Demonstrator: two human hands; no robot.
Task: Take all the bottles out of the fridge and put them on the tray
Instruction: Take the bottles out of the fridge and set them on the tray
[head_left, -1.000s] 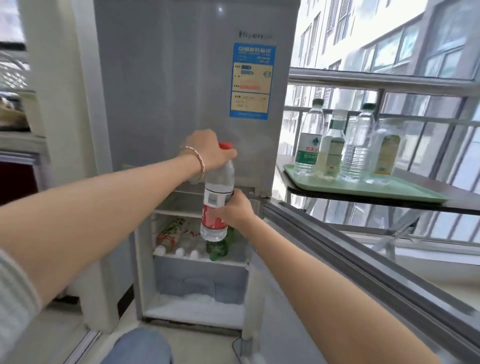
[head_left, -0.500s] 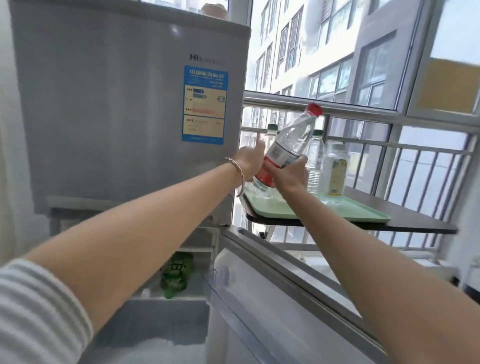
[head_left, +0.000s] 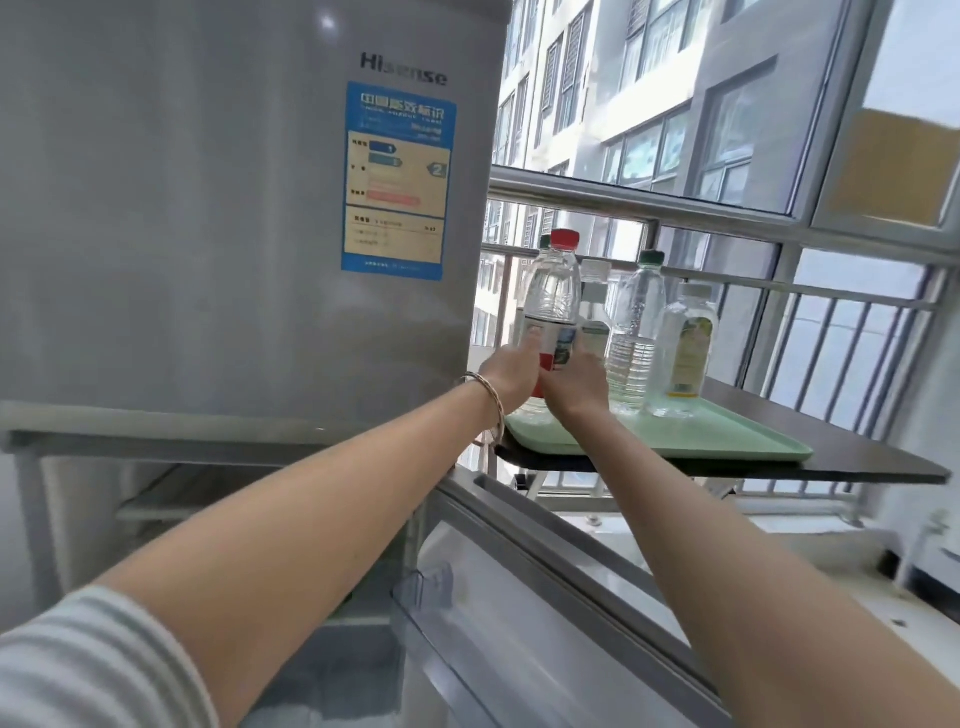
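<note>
- the fingers (head_left: 529, 347) of the left hand (head_left: 511, 376) curl around the lower body of the red-capped bottle (head_left: 553, 306), closed on its label from the left side.
- the right hand (head_left: 579, 384) closes on the same bottle from the right, its fingers wrapped over the label's lower part, so both hands grip it together.
- the red-capped bottle stands upright between the two hands, over the near left corner of the green tray (head_left: 727, 439); whether its base touches the tray cannot be told, since the hands hide it.
- a thin bracelet (head_left: 493, 402) circles the left wrist, and a striped sleeve (head_left: 93, 670) shows at the lower left edge of the view.
- just behind and to the right of the held bottle, other clear bottles stand upright on the tray: a white-capped bottle (head_left: 595, 306), a green-capped bottle (head_left: 636, 332), and a yellow-labelled bottle (head_left: 683, 353) nearest the right.
- another green cap (head_left: 544, 241) peeks out behind the red cap.
- the tray rests on a dark surface (head_left: 857, 447) beside the window railing (head_left: 727, 213).
- the fridge (head_left: 208, 234) stands at left, its upper door shut and bearing a blue energy label (head_left: 397, 182).
- the lower fridge door (head_left: 545, 623) hangs open below the arms.
</note>
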